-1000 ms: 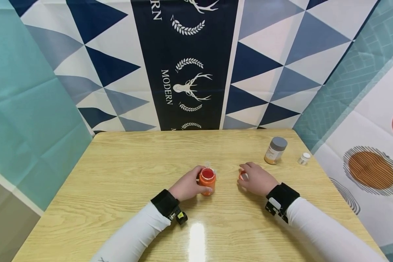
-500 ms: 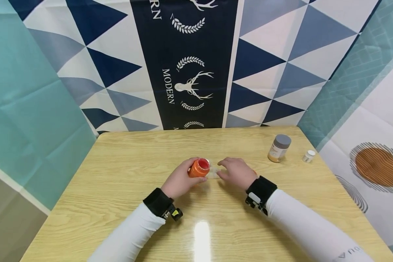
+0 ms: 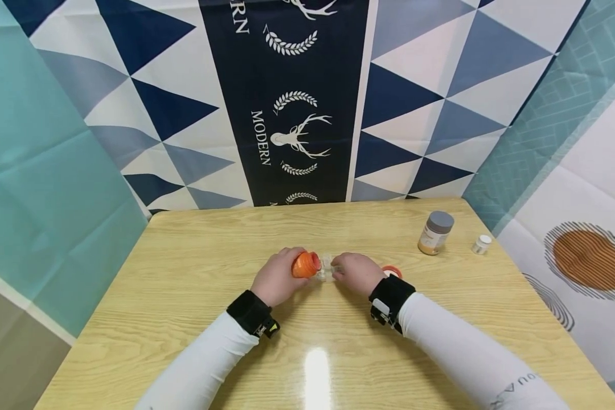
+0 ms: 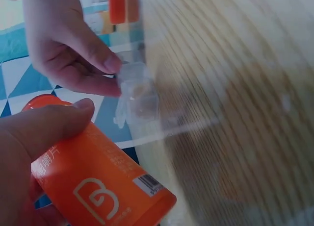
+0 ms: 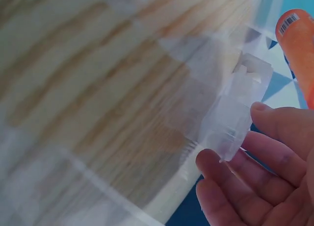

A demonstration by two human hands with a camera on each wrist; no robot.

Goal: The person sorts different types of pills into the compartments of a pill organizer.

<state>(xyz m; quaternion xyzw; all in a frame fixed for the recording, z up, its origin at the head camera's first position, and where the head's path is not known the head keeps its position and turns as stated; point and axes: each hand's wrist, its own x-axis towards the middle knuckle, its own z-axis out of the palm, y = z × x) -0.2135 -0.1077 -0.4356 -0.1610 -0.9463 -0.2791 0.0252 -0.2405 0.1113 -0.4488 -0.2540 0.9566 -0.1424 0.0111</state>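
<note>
My left hand [image 3: 275,280] grips an orange pill bottle [image 3: 304,265], uncapped and tipped over to the right above the table. In the left wrist view the bottle [image 4: 105,174] shows a white logo and a barcode. Just past its mouth sits a small clear plastic box [image 3: 324,269] with compartments, on the table. My right hand [image 3: 357,273] holds this box by its right end between thumb and fingers, as the right wrist view of the box [image 5: 235,108] shows. What lies inside the box is too blurred to tell.
Behind the right wrist an orange cap [image 3: 392,271] lies on the table [image 3: 210,250]. A grey-lidded jar [image 3: 435,232] and a small white-capped bottle [image 3: 482,244] stand at the back right. Patterned cloth [image 3: 297,102] rises behind the table.
The left hand has lifted the orange bottle and tipped it rightward. My right hand has left the orange cap, moved left and taken hold of the clear box.
</note>
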